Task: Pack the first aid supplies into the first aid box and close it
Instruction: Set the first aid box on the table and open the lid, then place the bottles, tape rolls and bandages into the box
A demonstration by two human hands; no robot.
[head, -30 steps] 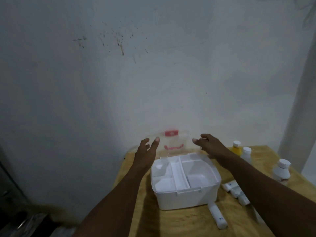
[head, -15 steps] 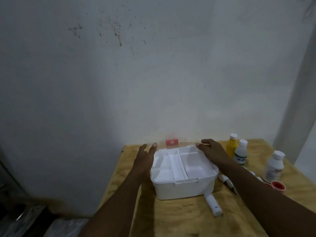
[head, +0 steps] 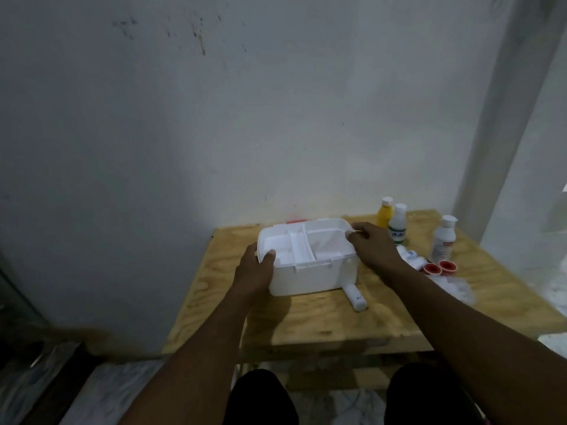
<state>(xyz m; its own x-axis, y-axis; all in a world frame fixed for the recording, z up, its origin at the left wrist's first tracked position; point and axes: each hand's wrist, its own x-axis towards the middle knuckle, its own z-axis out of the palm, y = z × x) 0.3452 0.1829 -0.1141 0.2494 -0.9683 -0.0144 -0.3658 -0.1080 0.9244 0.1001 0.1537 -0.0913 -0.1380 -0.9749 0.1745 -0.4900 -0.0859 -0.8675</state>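
Gripping the left end of the box (head: 306,279), thumb over its rim, your left hand (head: 254,271) has come down from the lid (head: 296,222), now folded back. The box sits open and empty on the table (head: 306,326). Your right hand (head: 374,250) curls on its right rim, with the bottles (head: 397,225) waiting beyond.

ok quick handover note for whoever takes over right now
Left hand grips the first aid box at its left rim; right hand grips its right rim.
Box open on the table, its divided tray looks empty.
Outside, to its right: three bottles, red tape rolls, white tube.
Done: box opened. Left: pack everything, close it.
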